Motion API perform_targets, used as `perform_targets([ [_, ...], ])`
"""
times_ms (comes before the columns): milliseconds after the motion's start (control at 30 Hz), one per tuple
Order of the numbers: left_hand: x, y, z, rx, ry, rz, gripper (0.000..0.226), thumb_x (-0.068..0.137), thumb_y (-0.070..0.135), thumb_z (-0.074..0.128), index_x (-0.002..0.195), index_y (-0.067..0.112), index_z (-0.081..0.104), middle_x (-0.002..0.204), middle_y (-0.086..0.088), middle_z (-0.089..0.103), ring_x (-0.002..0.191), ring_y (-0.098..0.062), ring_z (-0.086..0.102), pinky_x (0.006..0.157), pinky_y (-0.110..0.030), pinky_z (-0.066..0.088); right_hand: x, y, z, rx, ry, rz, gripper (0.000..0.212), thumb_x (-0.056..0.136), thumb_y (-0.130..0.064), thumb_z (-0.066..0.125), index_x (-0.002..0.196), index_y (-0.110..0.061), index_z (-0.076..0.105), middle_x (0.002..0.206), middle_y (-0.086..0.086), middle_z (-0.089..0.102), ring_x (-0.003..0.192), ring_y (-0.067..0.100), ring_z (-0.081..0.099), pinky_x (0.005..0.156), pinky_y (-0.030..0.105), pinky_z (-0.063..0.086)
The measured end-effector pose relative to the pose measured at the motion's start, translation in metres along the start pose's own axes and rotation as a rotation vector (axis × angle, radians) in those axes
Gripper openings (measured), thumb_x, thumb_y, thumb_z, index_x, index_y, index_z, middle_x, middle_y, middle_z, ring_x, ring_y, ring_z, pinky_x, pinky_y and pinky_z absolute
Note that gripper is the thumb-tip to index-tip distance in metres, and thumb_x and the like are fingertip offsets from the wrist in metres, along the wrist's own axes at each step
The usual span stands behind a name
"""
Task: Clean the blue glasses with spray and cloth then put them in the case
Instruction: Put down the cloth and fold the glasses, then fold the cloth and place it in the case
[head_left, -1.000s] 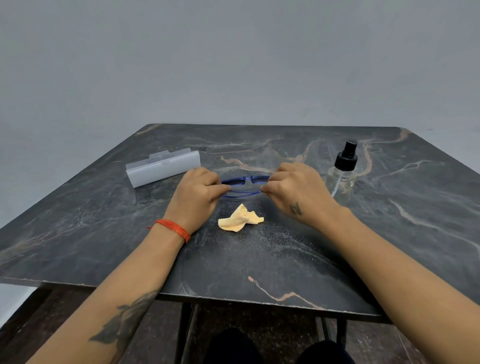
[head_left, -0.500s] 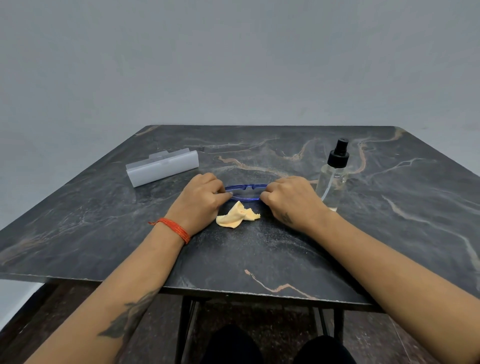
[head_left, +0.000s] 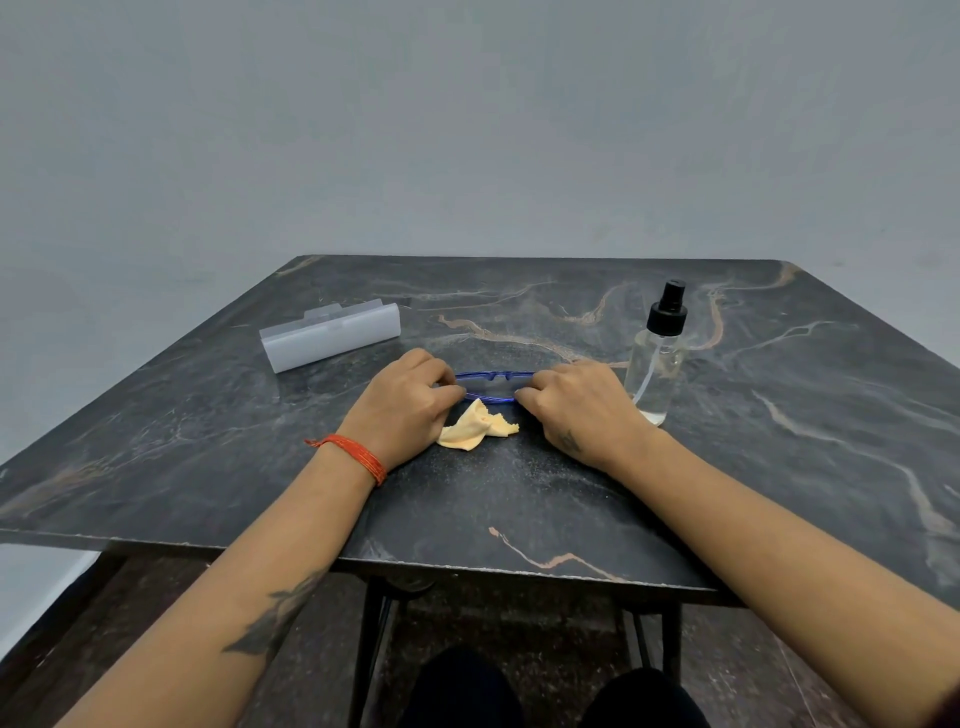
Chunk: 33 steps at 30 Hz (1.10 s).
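The blue glasses rest on the dark marble table between my two hands. My left hand grips their left end and my right hand grips their right end; only the middle of the frame shows. A crumpled yellow cloth lies on the table just in front of the glasses, beside my left hand. A clear spray bottle with a black pump stands right of my right hand. The translucent white case lies shut at the back left.
The table's front edge runs close to my forearms. A plain grey wall stands behind the table. My knees show below the table edge.
My hands have lowered the glasses from just above the table down onto it, close to the cloth. The head view has tilted slightly.
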<state>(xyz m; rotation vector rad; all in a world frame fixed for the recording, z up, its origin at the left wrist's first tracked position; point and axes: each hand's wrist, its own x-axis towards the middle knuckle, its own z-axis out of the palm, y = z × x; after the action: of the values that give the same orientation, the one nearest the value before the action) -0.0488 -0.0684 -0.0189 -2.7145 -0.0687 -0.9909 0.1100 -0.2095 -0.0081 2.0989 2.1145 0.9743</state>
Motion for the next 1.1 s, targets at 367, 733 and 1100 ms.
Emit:
perform_targets([
  [367, -0.001, 0.003, 0.001, -0.047, 0.029, -0.074, 0.010, 0.070, -0.001, 0.071, 0.076, 0.007, 0.073, 0.073, -0.011, 0.064, 0.057, -0.025, 0.057, 0.046, -0.027, 0.047, -0.006, -0.002, -0.005, 0.137, 0.033, 0.137, 0.011, 0.059, -0.005, 0.070, 0.064, -0.015, 0.067, 0.053, -0.002, 0.061, 0.047, 0.022, 0.057, 0.041, 0.019, 0.023],
  [733, -0.003, 0.028, -0.022, -0.522, 0.179, -0.511, 0.036, 0.078, 0.044, 0.056, 0.099, 0.019, 0.072, 0.083, 0.004, 0.061, 0.075, -0.007, 0.058, 0.069, -0.013, 0.049, -0.012, -0.023, -0.029, 0.961, 0.191, 0.528, 0.020, 0.082, -0.017, 0.068, 0.102, -0.017, 0.072, 0.091, -0.002, 0.074, 0.080, 0.004, 0.064, 0.075, 0.010, 0.047],
  [1100, -0.017, 0.037, -0.019, -0.583, -0.068, -0.528, 0.061, 0.065, 0.057, 0.067, 0.121, 0.034, 0.056, 0.095, 0.013, 0.063, 0.085, -0.003, 0.060, 0.076, -0.021, 0.051, -0.008, -0.031, -0.033, 1.066, 0.099, 0.502, 0.031, 0.076, -0.013, 0.072, 0.106, -0.019, 0.070, 0.098, -0.002, 0.072, 0.089, 0.008, 0.066, 0.084, 0.020, 0.051],
])
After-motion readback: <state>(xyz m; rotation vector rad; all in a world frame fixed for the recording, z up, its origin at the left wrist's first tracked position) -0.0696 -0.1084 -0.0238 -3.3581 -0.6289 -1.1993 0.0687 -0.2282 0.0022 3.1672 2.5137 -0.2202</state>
